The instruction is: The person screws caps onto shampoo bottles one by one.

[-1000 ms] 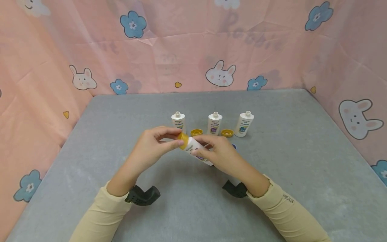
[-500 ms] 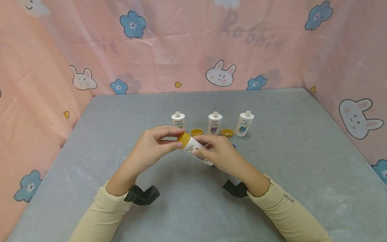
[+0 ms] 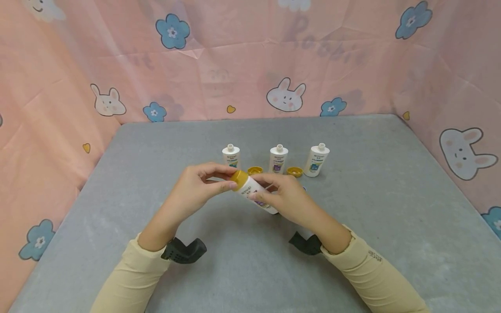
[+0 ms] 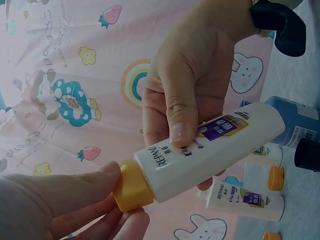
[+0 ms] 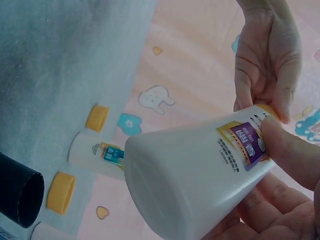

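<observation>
A white bottle (image 3: 252, 190) with a purple label is held tilted above the table, its yellow cap (image 3: 239, 179) pointing up and left. My left hand (image 3: 198, 183) pinches that cap between thumb and fingers. Around the bottle's body my right hand (image 3: 288, 198) keeps a grip, the thumb on the label side. From the left wrist view, the cap (image 4: 133, 186) sits on the bottle's neck end; whether it is fully seated I cannot tell. The bottle's base (image 5: 157, 192) faces the right wrist camera.
Behind my hands stand three white bottles without caps: left (image 3: 231, 157), middle (image 3: 278, 159) and right (image 3: 317, 161). Two loose yellow caps (image 3: 255, 171) lie among them on the grey table (image 3: 391, 208). A blue bottle (image 4: 295, 120) is mostly hidden by my right hand in the head view.
Both hands and the bottle stay almost in place. My left fingers have shifted slightly on the cap, and more of its yellow side shows than a second ago.
</observation>
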Demonstrator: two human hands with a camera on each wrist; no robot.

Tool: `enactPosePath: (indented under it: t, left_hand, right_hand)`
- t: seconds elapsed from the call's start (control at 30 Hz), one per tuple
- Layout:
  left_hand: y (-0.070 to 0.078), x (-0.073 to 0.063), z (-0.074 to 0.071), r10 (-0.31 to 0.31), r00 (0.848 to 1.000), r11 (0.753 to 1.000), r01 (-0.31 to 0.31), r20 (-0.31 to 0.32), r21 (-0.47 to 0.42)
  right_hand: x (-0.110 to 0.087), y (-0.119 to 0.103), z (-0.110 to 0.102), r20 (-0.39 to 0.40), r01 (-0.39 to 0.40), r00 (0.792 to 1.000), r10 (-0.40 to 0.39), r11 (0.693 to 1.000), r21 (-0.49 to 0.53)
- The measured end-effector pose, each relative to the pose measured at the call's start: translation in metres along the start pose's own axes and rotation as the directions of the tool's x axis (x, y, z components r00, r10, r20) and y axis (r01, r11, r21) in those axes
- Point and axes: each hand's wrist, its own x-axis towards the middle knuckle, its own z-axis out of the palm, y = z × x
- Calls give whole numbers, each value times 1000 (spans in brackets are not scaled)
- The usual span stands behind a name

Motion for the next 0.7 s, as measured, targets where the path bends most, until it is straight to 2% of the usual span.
enactPosePath:
  t: [0.27,0.5,0.57,0.7]
  left_hand:
    - [1,-2,0,66,997,996,-64,28,-66]
    - [1,-5,-1,130,989,989,-125,64,-77]
    - [3,-5,-2,97,994,992,-92,53,-80]
    - [5,-6,-3,-28,1000,997,27,-14,-73]
  right_hand:
    - [0,-1,-1,17,-16,1000,16,1000,4]
    - [-1,-1,-2,23,-25,999,25,999,26]
    - [-1,-2,-3,13,-27,1000,27,999,27]
    - [-1,-2,-3,-2,-31,1000,31,999,22]
